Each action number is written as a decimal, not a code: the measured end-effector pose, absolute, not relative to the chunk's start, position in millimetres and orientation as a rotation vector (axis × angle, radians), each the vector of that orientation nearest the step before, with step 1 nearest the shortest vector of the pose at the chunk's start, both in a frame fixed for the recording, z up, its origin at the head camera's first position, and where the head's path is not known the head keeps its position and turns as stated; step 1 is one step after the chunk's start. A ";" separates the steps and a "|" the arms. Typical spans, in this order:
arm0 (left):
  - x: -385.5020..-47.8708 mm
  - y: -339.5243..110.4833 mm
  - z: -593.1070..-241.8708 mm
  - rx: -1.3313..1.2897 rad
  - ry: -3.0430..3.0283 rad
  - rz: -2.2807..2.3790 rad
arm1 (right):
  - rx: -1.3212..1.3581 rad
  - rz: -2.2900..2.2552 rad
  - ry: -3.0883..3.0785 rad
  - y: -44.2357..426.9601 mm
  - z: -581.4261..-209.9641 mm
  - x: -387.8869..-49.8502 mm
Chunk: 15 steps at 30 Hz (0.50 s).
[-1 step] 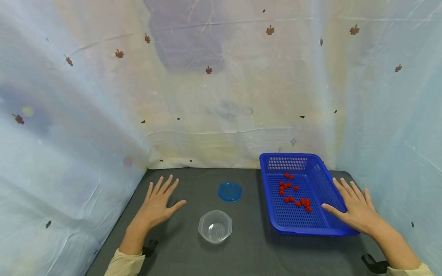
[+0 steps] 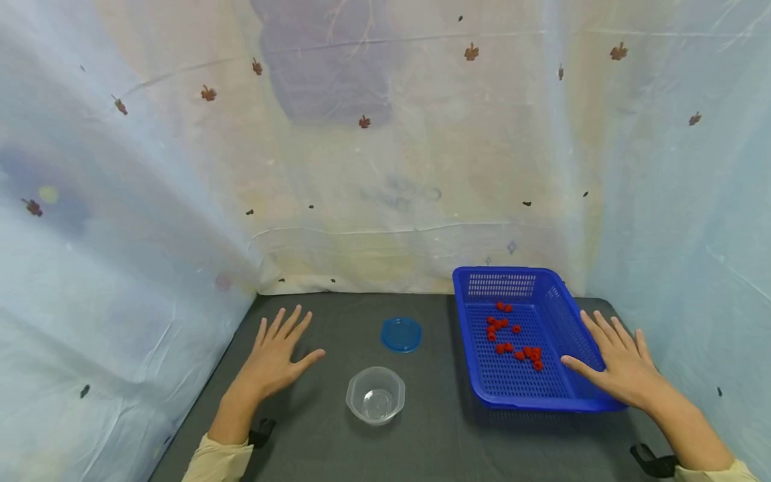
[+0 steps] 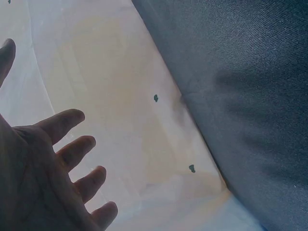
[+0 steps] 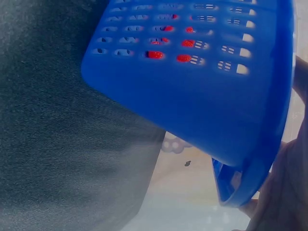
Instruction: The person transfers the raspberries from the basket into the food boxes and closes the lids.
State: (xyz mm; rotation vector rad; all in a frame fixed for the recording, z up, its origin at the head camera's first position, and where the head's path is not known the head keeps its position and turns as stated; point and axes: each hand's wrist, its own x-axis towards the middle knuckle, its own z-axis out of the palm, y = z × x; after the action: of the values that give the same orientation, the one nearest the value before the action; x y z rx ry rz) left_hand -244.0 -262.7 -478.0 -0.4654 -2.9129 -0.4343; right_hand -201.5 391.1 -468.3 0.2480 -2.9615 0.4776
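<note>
With fingers spread and straight, my left hand hovers over the left part of the table, holding nothing. My right hand is spread flat beside and above the right rim of a blue plastic basket; I cannot tell whether it touches. Several small red ring-like pieces lie scattered on the basket's floor. Between the hands stands a clear plastic bowl with nothing in it, and behind it lies a round blue lid. In the left wrist view the left hand's fingers are apart.
The dark grey table ends at a pale printed curtain at the back and on both sides. Black straps circle both wrists. Through slots in the basket's wall, some red pieces show in the right wrist view.
</note>
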 end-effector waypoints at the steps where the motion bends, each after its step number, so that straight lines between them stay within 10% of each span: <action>1: -243.7 -262.4 -477.7 -0.467 -2.913 -0.435 | 0.248 0.471 -2.960 391.6 -468.7 -201.4; 15: -235.3 -249.4 -480.3 -0.538 -2.886 -0.464 | 0.330 0.470 -2.904 383.4 -466.4 -202.9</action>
State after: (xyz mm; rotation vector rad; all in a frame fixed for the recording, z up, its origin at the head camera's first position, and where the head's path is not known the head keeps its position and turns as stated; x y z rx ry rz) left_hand -235.3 -249.4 -480.3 -0.5381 -2.8860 -0.4641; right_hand -202.9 383.4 -466.4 0.3300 -2.9037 0.4703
